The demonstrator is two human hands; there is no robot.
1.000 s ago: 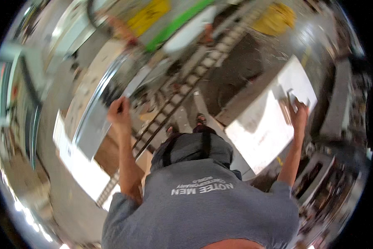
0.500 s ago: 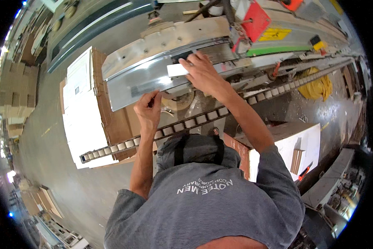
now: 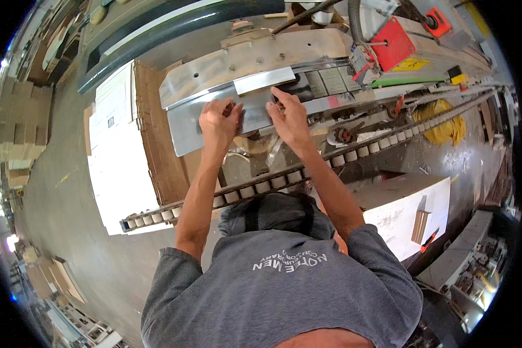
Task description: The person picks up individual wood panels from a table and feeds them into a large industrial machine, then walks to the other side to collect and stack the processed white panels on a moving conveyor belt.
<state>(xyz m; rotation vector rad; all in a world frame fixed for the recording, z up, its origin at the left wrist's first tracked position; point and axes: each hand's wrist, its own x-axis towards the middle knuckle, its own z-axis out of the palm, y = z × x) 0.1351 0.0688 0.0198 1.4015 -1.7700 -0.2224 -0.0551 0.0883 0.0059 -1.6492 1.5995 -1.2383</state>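
Bright, even light; fisheye-warped, blurred rim

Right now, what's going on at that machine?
A person in a grey T-shirt leans over a roller track with both hands on a shiny sheet-metal guard on the machine. The left hand rests on the panel's face; the right hand presses beside it, under a small bright plate. Whether either has a closed grip is unclear. White-topped cardboard stacks sit to the left, and a red housing to the right.
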